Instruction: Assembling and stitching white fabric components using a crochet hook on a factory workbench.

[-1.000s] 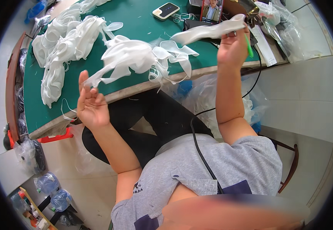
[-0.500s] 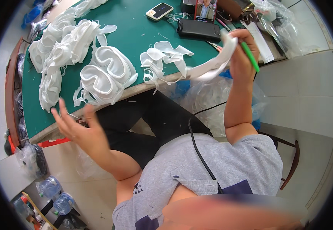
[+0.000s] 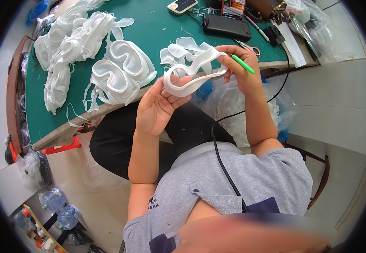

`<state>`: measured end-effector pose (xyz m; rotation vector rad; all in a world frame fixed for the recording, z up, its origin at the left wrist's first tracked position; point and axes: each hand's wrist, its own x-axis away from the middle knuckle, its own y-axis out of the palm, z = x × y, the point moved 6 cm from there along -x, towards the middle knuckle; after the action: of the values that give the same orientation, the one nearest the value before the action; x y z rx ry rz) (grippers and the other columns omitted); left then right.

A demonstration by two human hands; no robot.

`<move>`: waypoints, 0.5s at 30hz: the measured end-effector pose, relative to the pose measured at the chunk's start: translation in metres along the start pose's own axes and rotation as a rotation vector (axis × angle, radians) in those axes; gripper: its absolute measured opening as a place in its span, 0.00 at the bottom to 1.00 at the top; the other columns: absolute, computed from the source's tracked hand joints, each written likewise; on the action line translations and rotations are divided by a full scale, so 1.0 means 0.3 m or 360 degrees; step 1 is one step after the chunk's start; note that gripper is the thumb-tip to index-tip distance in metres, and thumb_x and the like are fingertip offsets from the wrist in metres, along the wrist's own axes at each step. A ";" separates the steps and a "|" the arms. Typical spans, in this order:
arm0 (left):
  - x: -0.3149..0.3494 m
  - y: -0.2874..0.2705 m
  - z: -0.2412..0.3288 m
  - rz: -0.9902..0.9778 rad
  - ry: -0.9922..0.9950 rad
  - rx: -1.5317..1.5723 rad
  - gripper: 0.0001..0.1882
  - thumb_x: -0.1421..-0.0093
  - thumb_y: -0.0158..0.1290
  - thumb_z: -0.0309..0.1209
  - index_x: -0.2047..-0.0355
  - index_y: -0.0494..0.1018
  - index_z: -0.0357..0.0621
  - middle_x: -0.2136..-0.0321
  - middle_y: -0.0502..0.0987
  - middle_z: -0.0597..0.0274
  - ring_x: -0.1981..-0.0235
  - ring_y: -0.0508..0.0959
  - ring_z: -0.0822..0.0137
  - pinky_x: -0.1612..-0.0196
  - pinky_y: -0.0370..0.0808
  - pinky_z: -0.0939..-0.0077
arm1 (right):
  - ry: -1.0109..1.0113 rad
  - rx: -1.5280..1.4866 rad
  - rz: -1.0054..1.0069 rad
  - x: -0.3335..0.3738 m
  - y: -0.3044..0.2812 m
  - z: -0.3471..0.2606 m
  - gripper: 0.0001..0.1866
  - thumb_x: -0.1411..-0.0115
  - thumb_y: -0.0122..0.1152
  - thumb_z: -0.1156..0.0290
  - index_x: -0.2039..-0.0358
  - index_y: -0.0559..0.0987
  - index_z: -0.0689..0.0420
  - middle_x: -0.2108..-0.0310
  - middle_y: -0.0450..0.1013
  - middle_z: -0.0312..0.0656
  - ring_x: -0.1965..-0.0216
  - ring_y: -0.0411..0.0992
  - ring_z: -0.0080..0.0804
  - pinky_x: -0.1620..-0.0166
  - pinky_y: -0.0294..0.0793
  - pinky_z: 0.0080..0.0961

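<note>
A white padded fabric piece (image 3: 180, 91), bent into a long curved loop, hangs between my hands just off the table's front edge. My left hand (image 3: 159, 107) holds its rounded left end, palm up with the fingers inside the loop. At the other end, my right hand (image 3: 244, 67) pinches the piece between thumb and fingers. A bright green pen-like tool (image 3: 243, 64) is also tucked in my right hand; its tip is hidden. Just behind the piece lie loose white fabric strips (image 3: 186, 44). To their left, white moulded fabric pieces (image 3: 115, 80) with curved rims lie on the table.
A larger heap of white pieces (image 3: 71, 46) covers the left of the green table (image 3: 149, 25). At the back right are a black case (image 3: 226, 28), scissors (image 3: 250, 48), a pen (image 3: 256, 28) and a phone (image 3: 233, 7). A black cable (image 3: 278, 90) runs past my right forearm.
My left hand has come from the left over to the fabric piece and taken its free end. My right hand has moved slightly left and down, and the piece now forms a loop.
</note>
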<state>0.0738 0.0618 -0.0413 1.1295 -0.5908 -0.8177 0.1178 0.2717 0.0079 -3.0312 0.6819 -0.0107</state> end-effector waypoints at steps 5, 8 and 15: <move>0.002 0.017 -0.006 0.0035 0.0023 -0.0062 0.22 0.32 0.37 0.35 0.44 0.61 0.30 0.48 0.70 0.41 0.46 0.72 0.51 0.44 0.70 0.58 | -0.0017 0.0104 -0.0002 0.012 -0.012 0.003 0.14 0.44 0.63 0.69 0.59 0.80 0.63 0.76 0.73 0.35 0.85 0.67 0.15 0.84 0.67 0.11; 0.010 0.021 -0.002 0.0033 0.0046 -0.0126 0.22 0.33 0.41 0.32 0.43 0.60 0.30 0.48 0.71 0.42 0.46 0.72 0.52 0.44 0.70 0.58 | -0.0024 0.0133 0.0041 0.020 -0.014 -0.004 0.13 0.43 0.62 0.69 0.60 0.80 0.63 0.77 0.73 0.36 0.85 0.67 0.15 0.83 0.67 0.12; 0.009 -0.034 -0.019 0.0172 0.0025 -0.0124 0.16 0.38 0.51 0.26 0.50 0.69 0.34 0.56 0.76 0.49 0.56 0.79 0.62 0.54 0.79 0.69 | -0.0048 0.0190 0.0146 0.037 -0.065 0.002 0.14 0.42 0.61 0.68 0.61 0.80 0.66 0.80 0.72 0.36 0.85 0.67 0.16 0.82 0.66 0.13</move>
<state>0.0770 0.0605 -0.0529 1.0231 -0.5970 -0.7324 0.1363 0.2844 0.0080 -2.8779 0.7873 -0.0034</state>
